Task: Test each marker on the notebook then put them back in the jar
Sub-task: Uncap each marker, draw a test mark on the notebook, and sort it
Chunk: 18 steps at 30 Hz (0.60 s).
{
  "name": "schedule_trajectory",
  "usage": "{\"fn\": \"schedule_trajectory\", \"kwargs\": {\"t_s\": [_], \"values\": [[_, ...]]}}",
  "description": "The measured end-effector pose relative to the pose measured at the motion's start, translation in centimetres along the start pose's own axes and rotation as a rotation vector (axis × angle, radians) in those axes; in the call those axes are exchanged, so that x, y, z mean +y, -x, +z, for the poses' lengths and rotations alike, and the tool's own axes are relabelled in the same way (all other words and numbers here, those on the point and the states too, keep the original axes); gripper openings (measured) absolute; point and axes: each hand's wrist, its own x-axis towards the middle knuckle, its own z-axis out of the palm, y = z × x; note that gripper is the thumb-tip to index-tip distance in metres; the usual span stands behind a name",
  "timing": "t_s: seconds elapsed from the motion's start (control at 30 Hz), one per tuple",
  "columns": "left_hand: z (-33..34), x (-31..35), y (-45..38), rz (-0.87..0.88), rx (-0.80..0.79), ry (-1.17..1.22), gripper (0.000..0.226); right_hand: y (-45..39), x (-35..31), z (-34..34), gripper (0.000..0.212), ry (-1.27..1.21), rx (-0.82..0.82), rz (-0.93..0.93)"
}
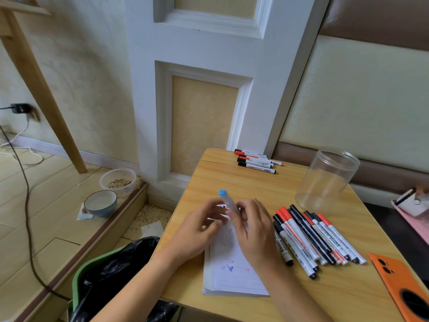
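Over the top of the white notebook (234, 273), my right hand (253, 231) grips a white marker with a blue end (226, 198), its blue end pointing up and away. My left hand (199, 226) is at the marker's lower part with curled fingers; motion blur hides exactly what they pinch. The page carries faint blue and red scribbles. A pile of several red- and black-capped markers (311, 238) lies right of the notebook. The clear plastic jar (327, 180) stands empty and upright behind that pile.
Several more markers (257, 161) lie at the table's far edge by the wall. An orange phone (404, 287) sits at the front right corner. A green bin with a black bag (111, 275) stands on the floor left of the table, bowls beyond it.
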Motion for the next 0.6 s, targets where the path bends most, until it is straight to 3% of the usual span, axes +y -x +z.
{"fn": "schedule_trajectory", "kwargs": {"t_s": [0.07, 0.17, 0.23, 0.33, 0.43, 0.6], "values": [[0.2, -0.2, -0.2, 0.024, -0.047, -0.119, 0.050, 0.0, -0.4, -0.4, 0.031, -0.086, 0.031, 0.024], [0.2, -0.5, -0.4, 0.045, -0.027, -0.248, 0.028, 0.0, -0.8, -1.0, 0.012, -0.170, 0.032, 0.082], [0.2, -1.1, -0.6, 0.033, 0.026, -0.295, 0.014, 0.1, -0.7, -0.9, 0.018, -0.173, 0.033, 0.163], [0.2, -1.7, -0.7, 0.030, 0.068, -0.323, 0.014, 0.0, -0.3, -0.7, 0.048, -0.109, 0.130, 0.295], [0.6, -2.2, -0.9, 0.027, 0.059, -0.378, 0.023, -0.4, 0.2, -0.9, 0.055, 0.118, 0.179, 0.134], [0.6, -1.9, -0.9, 0.013, 0.155, -0.322, 0.035, 0.0, -0.6, -0.1, 0.021, 0.298, -0.122, -0.095]]}}
